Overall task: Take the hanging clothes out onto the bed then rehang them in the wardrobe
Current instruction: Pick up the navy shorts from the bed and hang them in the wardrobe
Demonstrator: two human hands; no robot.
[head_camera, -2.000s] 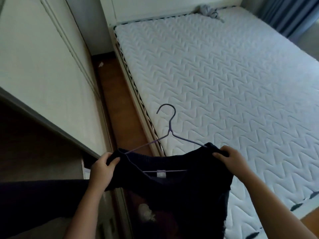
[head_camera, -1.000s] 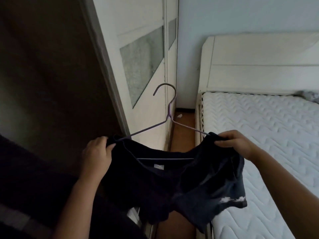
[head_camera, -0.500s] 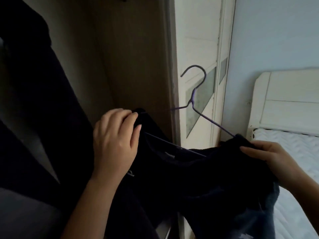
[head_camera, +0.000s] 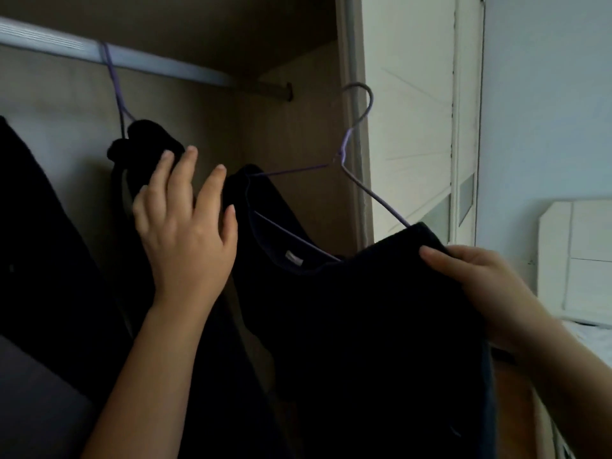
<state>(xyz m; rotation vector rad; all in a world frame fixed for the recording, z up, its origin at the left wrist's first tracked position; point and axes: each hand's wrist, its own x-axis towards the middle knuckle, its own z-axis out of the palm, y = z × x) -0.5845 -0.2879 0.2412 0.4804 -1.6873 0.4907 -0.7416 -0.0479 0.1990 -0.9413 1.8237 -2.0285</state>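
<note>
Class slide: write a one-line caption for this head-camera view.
Right hand lifts a dark top on its hanger toward the wardrobe rail; open left hand reaches between clothes.

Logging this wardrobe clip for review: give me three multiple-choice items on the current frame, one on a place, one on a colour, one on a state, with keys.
1. Where is the hook of the held hanger?
A. Over the rail
B. In the air, right of the rail's end, clear of it
C. Lying on the bed

2. What colour is that hanger's wire?
A. Purple
B. Red
C. White

3. How is the left hand?
A. Clenched on the hanger's hook
B. Out of view
C. Open, fingers spread, against the dark garment already hanging

Key: 1 B, the hook stands free in front of the wardrobe's edge, beyond the rail. 2 A, the wire shows purple against the white door. 3 C, the fingers are splayed on the hanging garment, while the right hand pinches the shoulder of the dark top.
</note>
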